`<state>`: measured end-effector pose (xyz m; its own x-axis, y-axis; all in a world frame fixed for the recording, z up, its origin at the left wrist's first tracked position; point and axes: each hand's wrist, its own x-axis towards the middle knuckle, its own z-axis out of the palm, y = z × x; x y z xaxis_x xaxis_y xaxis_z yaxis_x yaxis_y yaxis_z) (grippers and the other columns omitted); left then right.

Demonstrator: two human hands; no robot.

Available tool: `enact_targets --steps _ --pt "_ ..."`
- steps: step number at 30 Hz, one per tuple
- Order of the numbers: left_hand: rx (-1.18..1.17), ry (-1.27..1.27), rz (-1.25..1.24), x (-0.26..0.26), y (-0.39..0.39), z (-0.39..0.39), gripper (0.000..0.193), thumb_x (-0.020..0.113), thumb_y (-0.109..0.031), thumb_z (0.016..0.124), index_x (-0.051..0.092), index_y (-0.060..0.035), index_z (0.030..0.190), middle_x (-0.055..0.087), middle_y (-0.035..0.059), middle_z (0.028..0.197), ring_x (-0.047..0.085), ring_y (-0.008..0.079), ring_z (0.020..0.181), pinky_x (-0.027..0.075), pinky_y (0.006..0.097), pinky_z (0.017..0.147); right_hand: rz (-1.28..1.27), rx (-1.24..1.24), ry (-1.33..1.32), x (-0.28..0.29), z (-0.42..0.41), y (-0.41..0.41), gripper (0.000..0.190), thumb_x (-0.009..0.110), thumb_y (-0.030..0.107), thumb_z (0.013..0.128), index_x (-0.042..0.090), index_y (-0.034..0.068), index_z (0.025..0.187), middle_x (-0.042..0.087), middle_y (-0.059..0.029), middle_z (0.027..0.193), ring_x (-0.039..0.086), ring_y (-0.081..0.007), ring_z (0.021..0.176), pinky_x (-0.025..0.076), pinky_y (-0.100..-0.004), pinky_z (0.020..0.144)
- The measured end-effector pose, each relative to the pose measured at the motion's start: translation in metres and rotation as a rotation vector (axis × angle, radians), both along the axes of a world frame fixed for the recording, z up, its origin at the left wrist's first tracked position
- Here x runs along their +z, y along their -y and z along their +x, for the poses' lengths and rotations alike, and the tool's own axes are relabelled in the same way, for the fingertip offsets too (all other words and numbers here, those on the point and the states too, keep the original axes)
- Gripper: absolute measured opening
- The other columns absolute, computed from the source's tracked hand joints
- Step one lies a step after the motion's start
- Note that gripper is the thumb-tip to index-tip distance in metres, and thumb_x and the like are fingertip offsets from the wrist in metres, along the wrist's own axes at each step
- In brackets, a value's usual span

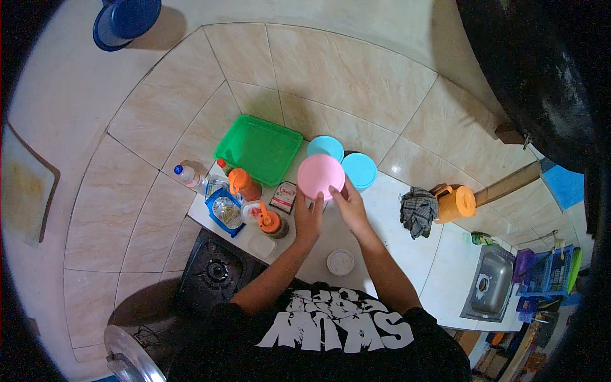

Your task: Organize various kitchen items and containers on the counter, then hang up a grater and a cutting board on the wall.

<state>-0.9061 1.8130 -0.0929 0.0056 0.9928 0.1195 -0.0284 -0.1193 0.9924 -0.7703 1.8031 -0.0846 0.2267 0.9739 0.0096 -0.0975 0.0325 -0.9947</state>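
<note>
A round container with a pink lid (pixel 321 175) is held between my two hands over the counter. My left hand (pixel 308 219) grips its lower left edge, and my right hand (pixel 350 205) has the lower right edge, thumbs at the front rim. What lies under the pink lid is hidden. Just behind it stand two containers with light blue lids, one at the back (pixel 325 147) and one to the right (pixel 359 171). A small round white-topped tub (pixel 340 262) sits nearer my body, between my forearms.
Left of my hands are a green tray (pixel 260 148), orange-capped jars (pixel 244 184) (pixel 273 224), a blue packet (pixel 225 211), a red-and-white packet (pixel 284 196) and a bottle (pixel 189 177). A gas stove (pixel 217 270) is front left. Rightward are a checked cloth (pixel 419 212), orange jug (pixel 456 204) and sink (pixel 488 284).
</note>
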Motion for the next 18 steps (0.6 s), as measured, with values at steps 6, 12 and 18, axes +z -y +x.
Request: enact_targets --steps 6,12,18 --pt "-0.104 -0.098 0.063 0.005 -0.075 0.023 0.064 0.070 -0.027 0.100 0.045 0.0060 0.149 0.062 0.0243 0.136 0.059 0.0315 0.129 0.046 0.0410 0.108 0.022 -0.093 0.095 0.002 0.040 -0.067 0.057 0.069 0.025 0.100 0.050 0.003 0.149 0.068 -0.0119 0.132 0.063 -0.0188 0.110 0.049 -0.0328 0.097" --pt "-0.119 -0.167 0.003 0.004 -0.112 0.027 0.064 0.071 -0.032 0.100 0.048 0.0033 0.149 0.061 0.0220 0.140 0.060 0.0316 0.127 0.048 0.0409 0.107 -0.130 -0.097 0.146 0.005 0.045 -0.104 0.048 0.067 0.025 0.101 0.057 0.003 0.143 0.068 -0.0089 0.125 0.062 -0.0169 0.111 0.047 -0.0320 0.098" --pt "-0.117 -0.198 -0.017 0.006 -0.115 0.035 0.070 0.070 -0.037 0.100 0.044 0.0006 0.153 0.057 0.0210 0.147 0.056 0.0296 0.134 0.046 0.0399 0.109 -0.060 -0.101 0.113 -0.002 0.051 -0.116 0.049 0.068 0.025 0.101 0.056 0.003 0.144 0.069 -0.0085 0.123 0.061 -0.0156 0.109 0.048 -0.0318 0.097"
